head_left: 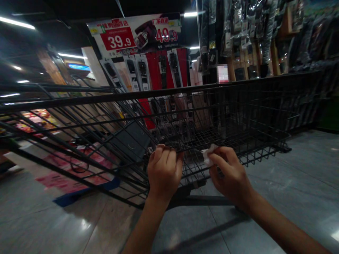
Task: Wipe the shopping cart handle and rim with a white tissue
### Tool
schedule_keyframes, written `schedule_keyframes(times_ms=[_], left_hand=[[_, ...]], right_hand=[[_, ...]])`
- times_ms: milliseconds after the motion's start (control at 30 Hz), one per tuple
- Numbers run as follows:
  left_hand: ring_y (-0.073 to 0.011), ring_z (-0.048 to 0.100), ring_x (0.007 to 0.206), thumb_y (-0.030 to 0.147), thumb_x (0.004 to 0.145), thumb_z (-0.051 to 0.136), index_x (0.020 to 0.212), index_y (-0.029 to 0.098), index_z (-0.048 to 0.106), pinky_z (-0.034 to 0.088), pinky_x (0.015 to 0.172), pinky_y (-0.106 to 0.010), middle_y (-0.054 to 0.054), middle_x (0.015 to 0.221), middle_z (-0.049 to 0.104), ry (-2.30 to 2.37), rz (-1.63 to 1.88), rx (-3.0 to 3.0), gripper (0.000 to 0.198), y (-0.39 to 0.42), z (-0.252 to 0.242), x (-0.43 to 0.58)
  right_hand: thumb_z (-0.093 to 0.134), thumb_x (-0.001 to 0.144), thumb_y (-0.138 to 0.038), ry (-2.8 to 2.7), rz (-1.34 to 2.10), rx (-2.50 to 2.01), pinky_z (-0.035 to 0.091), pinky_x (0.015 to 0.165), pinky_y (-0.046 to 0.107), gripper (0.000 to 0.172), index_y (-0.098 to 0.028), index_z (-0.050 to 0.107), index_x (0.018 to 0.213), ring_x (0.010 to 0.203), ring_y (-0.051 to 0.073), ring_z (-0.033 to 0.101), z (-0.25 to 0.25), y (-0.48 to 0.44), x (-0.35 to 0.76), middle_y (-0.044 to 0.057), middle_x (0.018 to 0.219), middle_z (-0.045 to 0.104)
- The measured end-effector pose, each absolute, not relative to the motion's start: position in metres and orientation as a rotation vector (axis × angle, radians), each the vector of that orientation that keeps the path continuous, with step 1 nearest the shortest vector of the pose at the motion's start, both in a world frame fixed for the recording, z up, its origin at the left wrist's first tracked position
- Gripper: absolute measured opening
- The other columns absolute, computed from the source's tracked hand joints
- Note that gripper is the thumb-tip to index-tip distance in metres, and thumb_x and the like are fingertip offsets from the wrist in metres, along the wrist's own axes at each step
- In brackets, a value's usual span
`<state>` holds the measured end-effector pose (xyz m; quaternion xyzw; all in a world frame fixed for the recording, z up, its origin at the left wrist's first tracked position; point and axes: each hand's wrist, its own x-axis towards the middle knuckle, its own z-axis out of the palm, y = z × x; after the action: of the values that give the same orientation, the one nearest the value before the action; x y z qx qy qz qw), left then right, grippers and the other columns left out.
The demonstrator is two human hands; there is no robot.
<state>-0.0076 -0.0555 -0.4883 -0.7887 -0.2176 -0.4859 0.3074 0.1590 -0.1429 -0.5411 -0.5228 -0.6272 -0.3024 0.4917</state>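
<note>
A black wire shopping cart [169, 92] stands side-on in front of me. My left hand [164, 173] is closed at its near side, the fingers curled over a horizontal wire; the fingertips are hidden behind it. To the right, my right hand [233, 173] pinches a crumpled white tissue [208, 156] between thumb and fingers. The tissue is up against the cart's side wires, though I cannot tell whether it touches them. A flat dark grey panel [131, 140] shows through the mesh at the left part of the basket.
Packaged belts [143, 72] hang on a rack behind the cart, below a price sign [137, 33]. More bagged goods [243, 31] hang at upper right. Pink boxes [79, 165] sit on a blue base [84, 192] at left. Grey floor tiles [286, 187] lie below.
</note>
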Motion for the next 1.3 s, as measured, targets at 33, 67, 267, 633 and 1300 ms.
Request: schedule_keyframes(times_ms=[33, 67, 267, 633, 1300], left_hand=[[-0.023, 0.056, 0.087, 0.022, 0.086, 0.055, 0.073, 0.017, 0.058, 0.048, 0.076, -0.035, -0.006, 0.071, 0.06, -0.584, -1.279, -2.085, 0.014, -0.056, -0.488, -0.008], [-0.023, 0.056, 0.087, 0.022, 0.086, 0.055, 0.073, 0.018, 0.057, 0.047, 0.076, -0.035, -0.005, 0.071, 0.06, -0.591, -1.277, -2.082, 0.014, -0.056, -0.488, -0.008], [-0.0226, 0.055, 0.088, 0.022, 0.086, 0.055, 0.073, 0.018, 0.056, 0.047, 0.077, -0.034, -0.005, 0.071, 0.06, -0.582, -1.295, -2.081, 0.013, -0.056, -0.488, -0.007], [-0.0231, 0.055, 0.09, 0.023, 0.086, 0.055, 0.073, 0.018, 0.055, 0.046, 0.079, -0.033, -0.005, 0.071, 0.059, -0.572, -1.282, -2.042, 0.013, -0.056, -0.489, -0.006], [-0.0263, 0.052, 0.113, 0.022, 0.085, 0.056, 0.113, 0.002, 0.055, 0.043, 0.098, -0.039, -0.017, 0.107, 0.064, -0.605, -1.288, -2.023, 0.034, -0.06, -0.51, -0.009]], right_hand=[[0.047, 0.08, -0.006, -1.529, -0.706, -1.288, 0.056, 0.074, 0.035, 0.024, -0.015, 0.058, 0.1, 0.09, 0.02, 0.058, -0.544, -0.145, 0.159, 0.012, 0.102, 0.05], [0.048, 0.079, -0.007, -1.535, -0.681, -1.308, 0.056, 0.074, 0.035, 0.022, -0.015, 0.059, 0.096, 0.09, 0.02, 0.058, -0.547, -0.146, 0.16, 0.012, 0.1, 0.05], [0.043, 0.079, -0.003, -1.545, -0.634, -1.393, 0.056, 0.068, 0.032, 0.021, -0.015, 0.059, 0.084, 0.081, 0.017, 0.059, -0.562, -0.149, 0.164, 0.01, 0.093, 0.053], [0.052, 0.08, -0.004, -1.356, -0.73, -1.226, 0.053, 0.068, 0.029, 0.018, -0.017, 0.061, 0.088, 0.081, 0.015, 0.058, -0.508, -0.154, 0.152, 0.006, 0.09, 0.056], [0.051, 0.087, -0.009, -1.505, -0.727, -1.381, 0.054, 0.066, 0.031, 0.011, -0.012, 0.059, 0.08, 0.075, 0.017, 0.057, -0.559, -0.144, 0.162, 0.01, 0.088, 0.052]])
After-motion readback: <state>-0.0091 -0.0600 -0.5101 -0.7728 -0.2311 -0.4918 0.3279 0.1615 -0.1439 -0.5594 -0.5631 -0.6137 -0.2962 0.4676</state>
